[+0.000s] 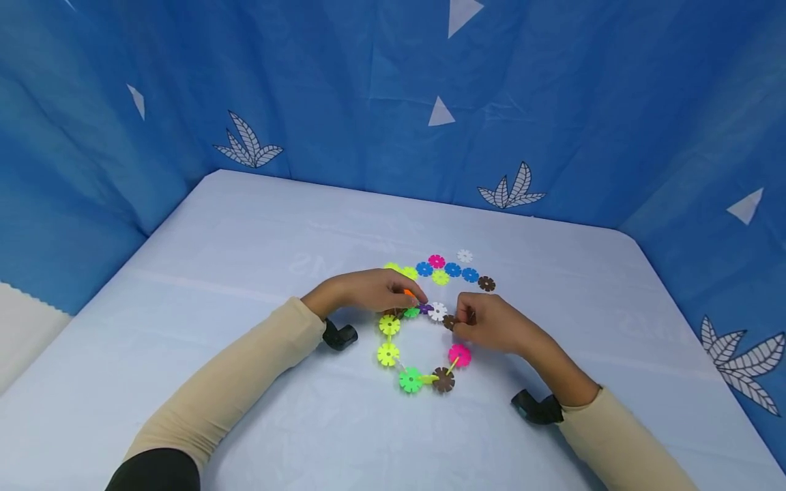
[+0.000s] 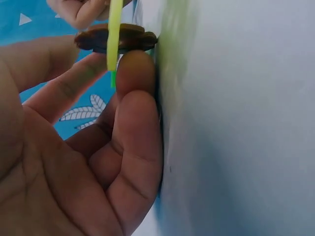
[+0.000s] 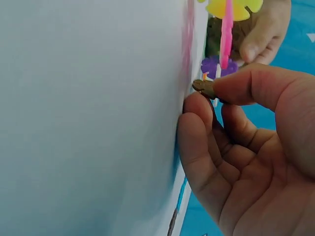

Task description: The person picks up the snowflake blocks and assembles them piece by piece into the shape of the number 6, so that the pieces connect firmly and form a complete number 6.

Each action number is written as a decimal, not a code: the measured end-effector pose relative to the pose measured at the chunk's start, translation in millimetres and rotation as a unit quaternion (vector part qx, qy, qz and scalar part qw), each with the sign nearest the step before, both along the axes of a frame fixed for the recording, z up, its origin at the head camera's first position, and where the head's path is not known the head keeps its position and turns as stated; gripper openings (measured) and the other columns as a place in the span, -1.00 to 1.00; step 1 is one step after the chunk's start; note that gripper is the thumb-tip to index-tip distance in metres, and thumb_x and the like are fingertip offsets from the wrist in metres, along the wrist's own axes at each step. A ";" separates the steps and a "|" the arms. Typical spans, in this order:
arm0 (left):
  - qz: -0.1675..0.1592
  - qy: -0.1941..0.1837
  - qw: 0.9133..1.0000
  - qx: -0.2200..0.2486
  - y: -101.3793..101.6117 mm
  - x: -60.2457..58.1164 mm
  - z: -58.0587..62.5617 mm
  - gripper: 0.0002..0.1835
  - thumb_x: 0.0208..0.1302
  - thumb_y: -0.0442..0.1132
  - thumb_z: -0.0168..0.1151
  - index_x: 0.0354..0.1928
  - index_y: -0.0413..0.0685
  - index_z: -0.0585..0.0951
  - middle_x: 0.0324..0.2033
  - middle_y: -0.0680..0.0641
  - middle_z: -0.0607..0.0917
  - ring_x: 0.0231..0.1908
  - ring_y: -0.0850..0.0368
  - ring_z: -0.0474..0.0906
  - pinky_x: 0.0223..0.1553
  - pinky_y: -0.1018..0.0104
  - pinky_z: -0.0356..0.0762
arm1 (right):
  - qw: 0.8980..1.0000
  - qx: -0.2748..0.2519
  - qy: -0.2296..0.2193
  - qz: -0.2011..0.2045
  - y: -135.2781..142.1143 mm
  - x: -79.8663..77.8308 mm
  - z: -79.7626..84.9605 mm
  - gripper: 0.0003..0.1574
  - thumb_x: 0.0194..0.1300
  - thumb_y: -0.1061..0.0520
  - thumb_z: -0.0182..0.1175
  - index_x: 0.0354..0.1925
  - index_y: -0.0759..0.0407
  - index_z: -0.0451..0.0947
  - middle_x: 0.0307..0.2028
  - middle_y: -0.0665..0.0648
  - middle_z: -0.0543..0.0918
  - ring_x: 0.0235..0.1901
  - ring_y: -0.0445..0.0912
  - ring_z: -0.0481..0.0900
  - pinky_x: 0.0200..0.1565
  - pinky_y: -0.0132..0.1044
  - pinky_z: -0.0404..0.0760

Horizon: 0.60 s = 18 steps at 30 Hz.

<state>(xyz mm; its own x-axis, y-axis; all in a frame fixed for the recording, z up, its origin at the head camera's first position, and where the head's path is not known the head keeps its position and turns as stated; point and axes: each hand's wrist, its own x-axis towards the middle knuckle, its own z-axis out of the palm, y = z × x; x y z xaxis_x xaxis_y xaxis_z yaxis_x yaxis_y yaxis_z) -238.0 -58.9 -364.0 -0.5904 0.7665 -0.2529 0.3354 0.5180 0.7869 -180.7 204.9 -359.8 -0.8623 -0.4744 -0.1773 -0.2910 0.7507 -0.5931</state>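
Observation:
A chain of slotted flower-shaped plastic discs, joined edge to edge, curves in a ring on the white table between the hands. My left hand holds the upper left of this chain, its fingers close to a purple disc and a green disc. A brown disc meets its fingers in the left wrist view. On the other side my right hand pinches a brown disc between thumb and fingers. A white disc lies between the hands. Lower down are a pink disc and a bright green disc.
Loose discs lie behind the hands, among them a pink one, a blue one, a white one and a brown one. Black wrist devices are strapped to both arms. A blue curtain hangs behind the table.

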 end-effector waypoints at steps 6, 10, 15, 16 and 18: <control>0.004 0.001 1.000 0.011 2.6 1.1 0.2 -0.72 0.53 -0.17 0.14 0.16 0.06 0.69 -0.39 0.01 0.60 -0.39 0.15 0.50 -0.18 0.25 0.47 | 1.000 -0.002 0.018 -0.002 -6.3 2.0 1.0 -0.72 0.23 0.26 0.36 -0.43 0.06 0.43 -0.59 0.00 0.49 -0.57 -0.07 0.43 -0.52 -0.26 0.39; 0.007 0.007 1.000 0.027 4.6 0.9 0.9 -0.77 0.48 -0.20 0.21 0.09 0.00 0.69 -0.28 0.03 0.65 -0.28 0.12 0.54 -0.13 0.26 0.52 | 1.000 0.001 0.021 0.000 -8.8 1.9 2.9 -0.72 0.24 0.24 0.39 -0.43 0.07 0.44 -0.59 0.00 0.49 -0.56 -0.07 0.43 -0.51 -0.27 0.41; 0.021 0.015 0.999 0.040 7.2 -0.3 1.0 -0.69 0.41 -0.25 0.30 0.14 -0.11 0.65 -0.13 0.05 0.67 -0.11 0.14 0.56 -0.02 0.31 0.53 | 1.000 0.009 0.024 -0.001 -12.6 1.0 4.0 -0.72 0.22 0.21 0.43 -0.42 0.07 0.47 -0.59 -0.01 0.50 -0.56 -0.08 0.45 -0.49 -0.25 0.45; 0.023 0.014 0.999 0.039 7.6 -0.2 1.2 -0.68 0.40 -0.27 0.30 0.15 -0.12 0.65 -0.12 0.06 0.68 -0.09 0.15 0.57 -0.01 0.31 0.54 | 1.000 0.011 0.023 -0.001 -13.4 0.9 4.2 -0.72 0.22 0.21 0.43 -0.42 0.06 0.47 -0.59 -0.01 0.50 -0.57 -0.08 0.45 -0.49 -0.25 0.45; 0.024 0.016 0.999 0.039 8.0 -1.0 0.4 -0.70 0.39 -0.30 0.31 0.13 -0.12 0.67 -0.12 0.06 0.70 -0.09 0.16 0.60 0.00 0.33 0.54 | 1.000 0.014 0.023 -0.001 -14.7 0.6 4.7 -0.72 0.22 0.20 0.44 -0.43 0.07 0.48 -0.59 -0.01 0.51 -0.57 -0.09 0.46 -0.49 -0.25 0.46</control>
